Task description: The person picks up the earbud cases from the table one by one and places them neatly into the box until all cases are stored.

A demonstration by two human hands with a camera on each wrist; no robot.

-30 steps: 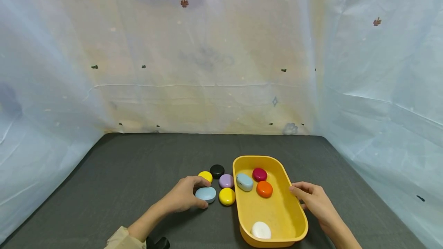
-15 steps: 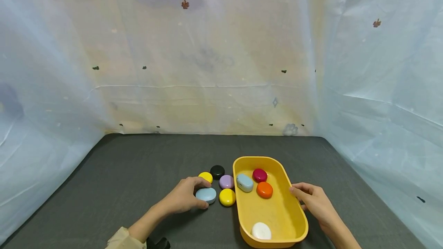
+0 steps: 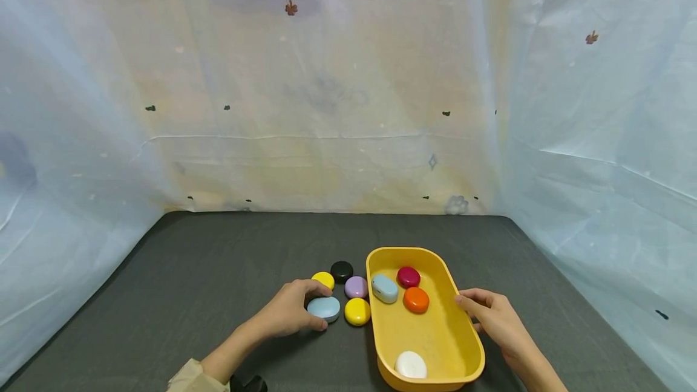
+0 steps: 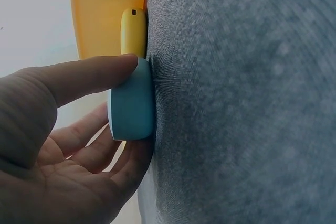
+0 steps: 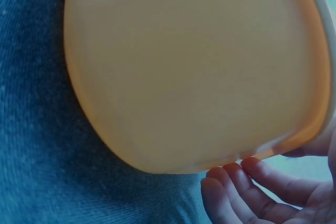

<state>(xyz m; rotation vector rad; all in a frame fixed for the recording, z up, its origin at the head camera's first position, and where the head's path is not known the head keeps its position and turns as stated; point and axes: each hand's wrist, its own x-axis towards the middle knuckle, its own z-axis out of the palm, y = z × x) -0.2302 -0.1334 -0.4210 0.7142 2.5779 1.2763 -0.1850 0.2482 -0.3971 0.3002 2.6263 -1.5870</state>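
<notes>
One light blue oval piece [image 3: 322, 307], smooth and flat-topped, rests on the dark grey, ribbed cloth of the surface [image 3: 261, 241], between the thumb and curved fingers of the left hand [image 3: 291, 308], which are spread to the piece's width and pinch it by its sides. The right hand [image 3: 492, 313] is nearly closed, its thumb at the rim and its fingertips against the outer wall of a smooth yellow tray [image 3: 435, 343], a long oblong with rounded corners. Inside lie a rounded pale blue pebble [image 3: 385, 288] near the left wall, glossy crimson [image 3: 408, 277] and orange discs [image 3: 416, 300] beside it, and a white piece [image 3: 411, 365] by the near end; a stretch of tray floor separates the white piece from the others. Between the left hand and the tray sit a shiny front yellow disc [image 3: 357, 311] and a purple disc [image 3: 356, 287], both close to the tray's left edge, with a black disc [image 3: 342, 271] and a rear yellow disc [image 3: 324, 279] farther back. Beyond them the cloth runs back to a thin, creased, printed sheet [image 3: 337, 77], leaving room behind the pieces and left of the forearm
</notes>
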